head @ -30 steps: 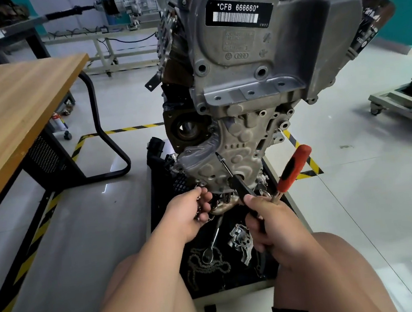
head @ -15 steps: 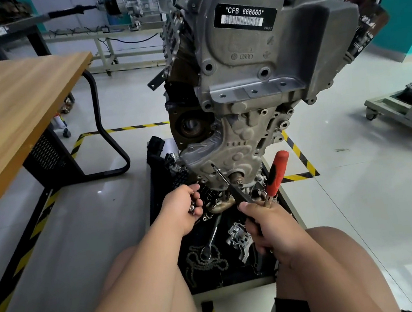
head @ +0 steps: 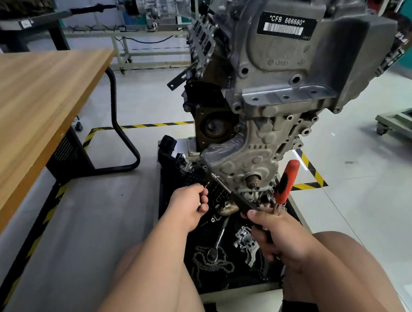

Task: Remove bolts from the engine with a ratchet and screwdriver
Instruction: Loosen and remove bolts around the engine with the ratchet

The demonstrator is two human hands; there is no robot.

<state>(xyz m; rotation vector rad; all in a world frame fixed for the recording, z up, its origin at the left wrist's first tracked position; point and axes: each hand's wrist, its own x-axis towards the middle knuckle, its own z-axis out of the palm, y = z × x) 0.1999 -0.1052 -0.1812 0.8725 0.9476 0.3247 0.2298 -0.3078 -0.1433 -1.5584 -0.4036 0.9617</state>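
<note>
Right hand (head: 277, 235) clasps black-handled ratchet (head: 223, 187) and red-handled screwdriver (head: 287, 182); left hand (head: 190, 207) pinches small metal bolt (head: 205, 185). Ratchet tip has swung left.

Your engine (head: 282, 89), centre frame: grey cast metal, matt and pebbly, with a glossy black label (head: 286, 26). Screwdriver (head: 287, 182) handle: smooth red and black plastic. The ratchet (head: 220, 182) you grip: dark matt shaft, bright metal tip. Table (head: 25, 105), left of frame: wood-grain top with a satin finish. Floor (head: 361, 201): smooth and glossy. Mat (head: 242, 273), low centre: matt black.
</note>
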